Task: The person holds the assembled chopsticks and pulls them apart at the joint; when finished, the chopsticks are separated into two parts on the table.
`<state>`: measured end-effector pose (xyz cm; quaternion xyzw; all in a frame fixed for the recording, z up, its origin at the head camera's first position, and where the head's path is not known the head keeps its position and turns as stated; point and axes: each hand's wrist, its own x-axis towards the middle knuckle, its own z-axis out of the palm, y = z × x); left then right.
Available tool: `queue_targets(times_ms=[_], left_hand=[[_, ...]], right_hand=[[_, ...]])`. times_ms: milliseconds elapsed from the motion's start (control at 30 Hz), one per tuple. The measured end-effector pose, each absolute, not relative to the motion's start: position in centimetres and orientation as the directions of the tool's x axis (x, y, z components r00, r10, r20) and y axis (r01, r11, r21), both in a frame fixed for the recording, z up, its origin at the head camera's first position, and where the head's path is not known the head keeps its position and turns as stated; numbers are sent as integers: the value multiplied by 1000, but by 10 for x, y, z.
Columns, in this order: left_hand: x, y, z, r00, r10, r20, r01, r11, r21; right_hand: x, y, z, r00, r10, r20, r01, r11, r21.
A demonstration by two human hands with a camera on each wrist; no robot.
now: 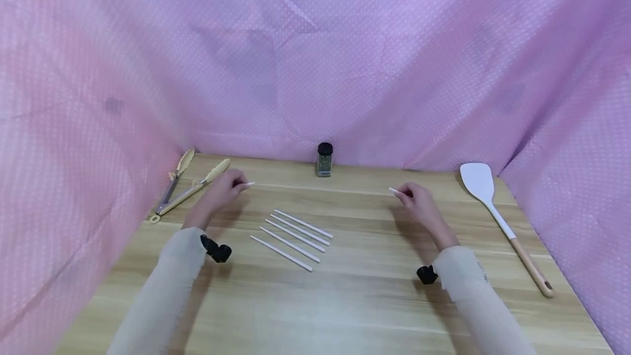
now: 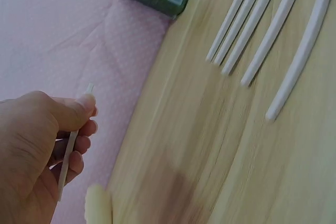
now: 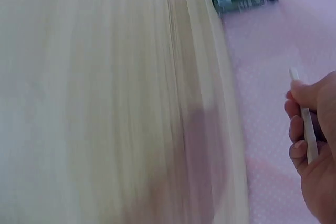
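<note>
The left hand (image 1: pixel 229 186) pinches a white stick (image 2: pixel 67 161) between thumb and fingers, one tip poking out past the thumb and the rest lying along the curled fingers; the right hand (image 1: pixel 416 200) pinches another white stick (image 3: pixel 308 133) in the same manner; the two hands are well apart above the worktop (image 1: pixel 345 311), the held tips pointing inward; five loose sticks (image 1: pixel 294 235) lie side by side, slanted, between the hands, nearer the left one and closer to the person; tongs (image 1: pixel 183 196) lie open just beside the left hand; a spatula (image 1: pixel 502 221) lies beyond the right; a jar (image 1: pixel 324 160) stands at the back.
</note>
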<state>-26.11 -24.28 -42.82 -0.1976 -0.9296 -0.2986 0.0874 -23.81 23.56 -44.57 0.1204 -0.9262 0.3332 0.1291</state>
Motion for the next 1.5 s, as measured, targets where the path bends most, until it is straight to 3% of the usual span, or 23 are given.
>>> queue_targets(times_ms=[167, 333, 533, 700, 867, 967, 1233, 1500], left_hand=[[-271, -220, -430, -879, 394, 270, 477, 687, 549], [-273, -176, -432, -887, 421, 192, 446, 670, 594], [-285, -130, -435, -888, 448, 105, 413, 675, 612], [-294, -94, -445, -876, 468, 116, 435, 663, 609], [-298, -63, -451, -881, 455, 127, 432, 666, 609], [-300, -49, -452, -884, 447, 138, 437, 684, 583], [-300, -24, -459, -892, 449, 59, 403, 729, 553], [-306, -5, -473, -894, 439, 86, 409, 725, 553]], right_hand=[[-243, 249, -444, -936, -200, 291, -340, 731, -592], [-248, 241, -447, -928, -238, 287, -365, 737, -569], [-256, 235, -452, -952, -195, 235, -302, 727, -616], [-261, 230, -454, -976, -132, 170, -213, 713, -668], [-270, 227, -459, -972, -131, 196, -229, 717, -659], [-277, 224, -464, -964, -152, 217, -259, 718, -646], [-282, 216, -475, -988, -115, 103, -155, 714, -683], [-291, 216, -481, -980, -133, 151, -200, 714, -671]])
